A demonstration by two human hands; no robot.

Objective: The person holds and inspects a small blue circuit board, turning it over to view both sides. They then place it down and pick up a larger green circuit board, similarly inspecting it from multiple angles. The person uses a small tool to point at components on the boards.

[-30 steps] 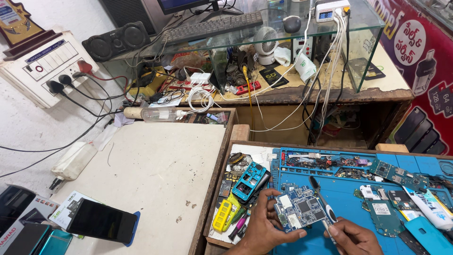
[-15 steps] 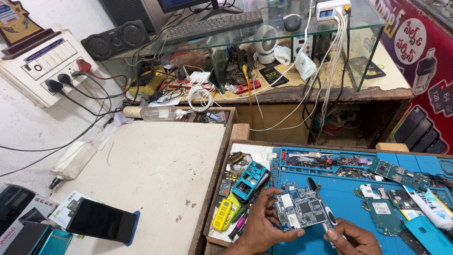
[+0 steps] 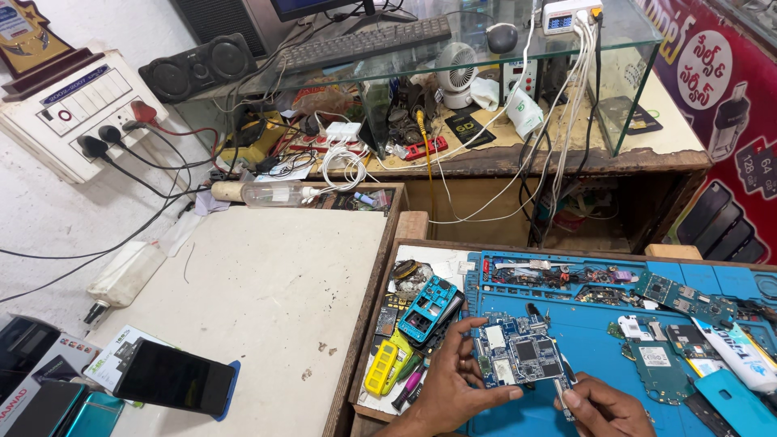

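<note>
Two hands servicing one circuit board over the blue mat.
Left hand (image 3: 453,388), palm up, fingers pinching the board (image 3: 518,360) by its edges just above the mat (image 3: 599,340) (desk's right side). Right hand (image 3: 603,409) fingers closed around one thin tool (image 3: 561,388), tip at the board's lower edge.

A pale, stained worktop (image 3: 267,283) fills the left and middle of the frame. On it, at lower left, lies a black smartphone (image 3: 174,378) on a blue case, with a clear plastic bottle (image 3: 275,194) near its top edge. At lower right, a blue silicone repair mat (image 3: 599,324) carries green circuit boards (image 3: 684,297), a white tube (image 3: 740,356) and a cyan phone frame (image 3: 426,307).
</note>
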